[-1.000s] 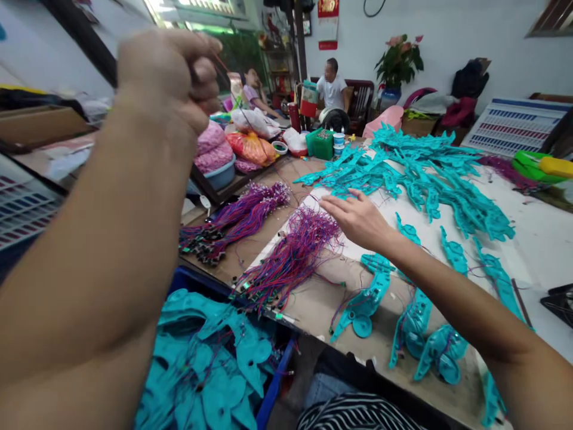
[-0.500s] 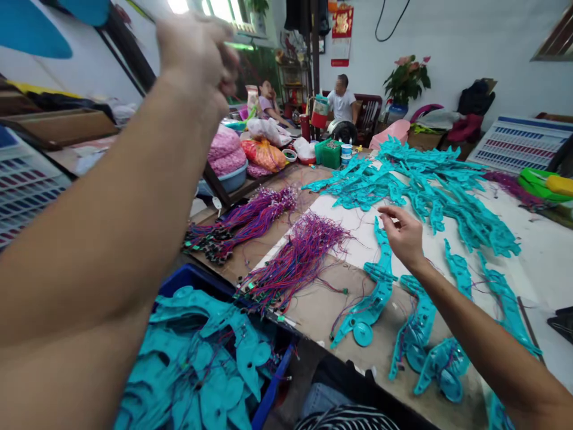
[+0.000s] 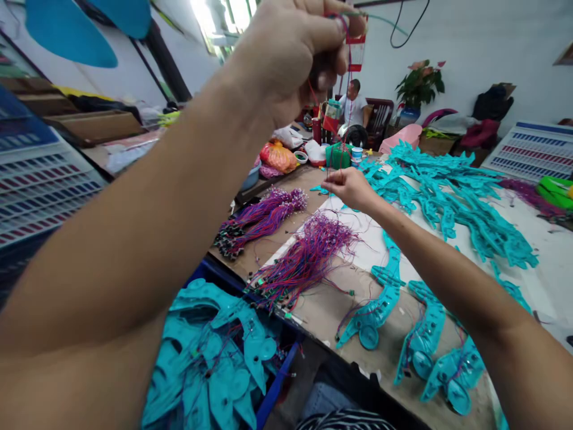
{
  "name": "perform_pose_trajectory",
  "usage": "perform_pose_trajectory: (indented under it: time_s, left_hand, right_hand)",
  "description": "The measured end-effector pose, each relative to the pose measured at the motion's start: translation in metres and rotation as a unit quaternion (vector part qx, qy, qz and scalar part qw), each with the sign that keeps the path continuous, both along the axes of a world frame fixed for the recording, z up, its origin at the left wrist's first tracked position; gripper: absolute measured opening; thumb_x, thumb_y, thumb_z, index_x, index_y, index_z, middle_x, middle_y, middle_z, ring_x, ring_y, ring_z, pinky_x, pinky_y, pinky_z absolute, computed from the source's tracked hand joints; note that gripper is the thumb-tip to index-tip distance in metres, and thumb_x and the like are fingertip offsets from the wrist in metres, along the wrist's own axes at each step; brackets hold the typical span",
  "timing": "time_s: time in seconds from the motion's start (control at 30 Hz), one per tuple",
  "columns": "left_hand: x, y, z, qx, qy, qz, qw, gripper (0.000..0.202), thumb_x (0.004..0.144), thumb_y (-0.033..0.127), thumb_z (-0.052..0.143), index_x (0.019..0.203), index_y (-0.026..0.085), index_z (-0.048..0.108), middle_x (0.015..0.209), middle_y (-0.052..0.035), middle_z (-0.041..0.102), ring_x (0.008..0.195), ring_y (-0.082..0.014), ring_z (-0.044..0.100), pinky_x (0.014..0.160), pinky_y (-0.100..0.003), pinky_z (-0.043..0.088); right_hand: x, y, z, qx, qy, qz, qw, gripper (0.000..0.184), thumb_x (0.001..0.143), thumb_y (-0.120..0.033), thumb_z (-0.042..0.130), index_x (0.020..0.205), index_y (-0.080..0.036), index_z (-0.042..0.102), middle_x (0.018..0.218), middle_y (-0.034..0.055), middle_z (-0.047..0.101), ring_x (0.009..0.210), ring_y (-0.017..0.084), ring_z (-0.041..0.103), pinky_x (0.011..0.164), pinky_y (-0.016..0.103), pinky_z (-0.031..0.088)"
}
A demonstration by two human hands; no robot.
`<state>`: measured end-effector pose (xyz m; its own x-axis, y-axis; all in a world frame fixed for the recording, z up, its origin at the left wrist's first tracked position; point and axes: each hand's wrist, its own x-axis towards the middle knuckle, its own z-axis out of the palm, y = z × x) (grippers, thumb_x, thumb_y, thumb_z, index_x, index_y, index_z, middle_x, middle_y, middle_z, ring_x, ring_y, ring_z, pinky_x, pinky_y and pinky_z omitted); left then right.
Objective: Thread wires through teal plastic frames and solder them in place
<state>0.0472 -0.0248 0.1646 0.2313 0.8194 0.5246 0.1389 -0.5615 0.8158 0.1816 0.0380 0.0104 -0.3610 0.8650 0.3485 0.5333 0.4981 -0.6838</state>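
Both hands have moved closer together. Up high, the left hand (image 3: 295,54) is closed tight on thin wires (image 3: 332,161). The right hand (image 3: 351,186) pinches their low end over the middle of the surface (image 3: 322,310). Three wired parts (image 3: 376,304) lie by the near edge, and a big pile (image 3: 452,191) likely still waits.

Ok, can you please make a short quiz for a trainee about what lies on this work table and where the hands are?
1. True or false: the left hand, gripping thin wires, is higher than the right hand.
2. Where is the blue bin of teal parts? A) on a chair B) beside the table, lower than its top C) on the white sheet
3. Fill in: ___ wire bundles lie on the table.
Key: 1 true; 2 B; 3 two.
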Motion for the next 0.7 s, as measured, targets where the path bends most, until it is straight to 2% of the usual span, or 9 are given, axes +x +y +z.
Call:
perform_pose_trajectory:
  time_s: [0.07,0.17,0.27,0.33,0.4,0.47,0.53,0.6,0.7]
  left_hand:
    - [-0.010,-0.002,-0.003,0.018,-0.016,0.015,1.000,0.030,0.095,0.004,0.046,0.121,-0.003,0.059,0.051,0.0104,0.052,0.042,0.0013,0.045,0.053,-0.010,0.027]
    - [-0.029,0.002,-0.018,0.031,-0.020,0.027,0.999,0.023,0.095,0.004,0.047,0.111,-0.001,0.063,0.049,0.0096,0.052,0.041,0.0000,0.042,0.047,-0.011,0.023]
    - [-0.047,0.014,-0.049,-0.053,0.105,0.029,0.993,0.016,0.089,0.004,0.053,0.094,0.006,0.068,0.048,0.0065,0.052,0.039,-0.0011,0.037,0.042,-0.014,0.021]
    - [-0.057,0.021,-0.073,-0.133,0.201,0.045,0.969,0.012,0.082,0.005,0.059,0.080,0.010,0.070,0.048,0.0037,0.051,0.040,-0.0032,0.038,0.041,-0.017,0.023]
    - [-0.065,0.025,-0.094,-0.182,0.213,0.059,0.958,0.006,0.076,0.011,0.064,0.075,0.013,0.070,0.049,0.0019,0.050,0.041,-0.0052,0.038,0.041,-0.020,0.023]
    - [-0.072,0.026,-0.107,-0.208,0.165,0.061,0.962,0.007,0.073,0.019,0.066,0.078,0.015,0.070,0.051,0.0012,0.048,0.040,-0.0055,0.035,0.042,-0.022,0.022]
    - [-0.078,0.024,-0.112,-0.219,0.126,0.055,0.966,0.014,0.072,0.024,0.066,0.082,0.015,0.070,0.053,0.0006,0.046,0.041,-0.0060,0.034,0.044,-0.023,0.021]
    - [-0.084,0.021,-0.110,-0.207,0.101,0.064,0.971,0.017,0.072,0.027,0.067,0.083,0.015,0.071,0.054,0.0002,0.045,0.044,-0.0073,0.036,0.045,-0.024,0.023]
    - [-0.093,0.018,-0.100,-0.142,0.048,0.085,0.985,0.020,0.071,0.028,0.068,0.087,0.016,0.071,0.053,0.0008,0.044,0.049,-0.0088,0.037,0.047,-0.024,0.023]
  right_hand:
    - [0.009,-0.001,-0.001,-0.054,0.034,0.002,0.998,0.021,0.083,-0.024,0.063,0.067,-0.012,0.066,0.054,0.0000,0.055,0.053,0.009,0.048,0.054,0.025,0.040]
    - [0.026,-0.007,-0.004,-0.062,0.116,0.010,0.991,0.024,0.087,-0.035,0.059,0.081,-0.014,0.069,0.057,-0.0009,0.057,0.048,0.008,0.048,0.049,0.023,0.041]
    - [0.036,-0.012,-0.014,-0.032,0.061,-0.012,0.998,0.027,0.089,-0.041,0.057,0.085,-0.018,0.069,0.047,-0.0048,0.049,0.041,0.007,0.041,0.042,0.021,0.033]
    - [0.035,-0.014,-0.022,-0.038,0.016,-0.021,0.999,0.025,0.088,-0.039,0.059,0.080,-0.018,0.069,0.042,-0.0060,0.045,0.038,0.008,0.037,0.040,0.021,0.029]
    - [0.030,-0.014,-0.026,-0.031,0.018,-0.015,0.999,0.027,0.091,-0.036,0.055,0.078,-0.017,0.069,0.044,-0.0052,0.050,0.037,0.007,0.037,0.039,0.021,0.029]
    - [0.025,-0.011,-0.024,-0.014,0.020,-0.008,1.000,0.033,0.095,-0.032,0.048,0.073,-0.017,0.068,0.048,-0.0044,0.057,0.037,0.006,0.039,0.039,0.020,0.031]
    - [0.022,-0.007,-0.018,0.000,0.018,-0.006,1.000,0.039,0.095,-0.031,0.046,0.064,-0.017,0.065,0.048,-0.0048,0.059,0.037,0.005,0.041,0.038,0.018,0.032]
    - [0.024,-0.002,-0.010,0.005,0.029,-0.009,1.000,0.040,0.095,-0.032,0.047,0.062,-0.017,0.064,0.049,-0.0047,0.060,0.038,0.004,0.044,0.038,0.017,0.033]
    - [0.036,0.005,0.000,-0.012,0.060,-0.005,0.998,0.027,0.088,-0.030,0.060,0.066,-0.015,0.066,0.052,-0.0037,0.060,0.038,0.003,0.045,0.038,0.017,0.033]
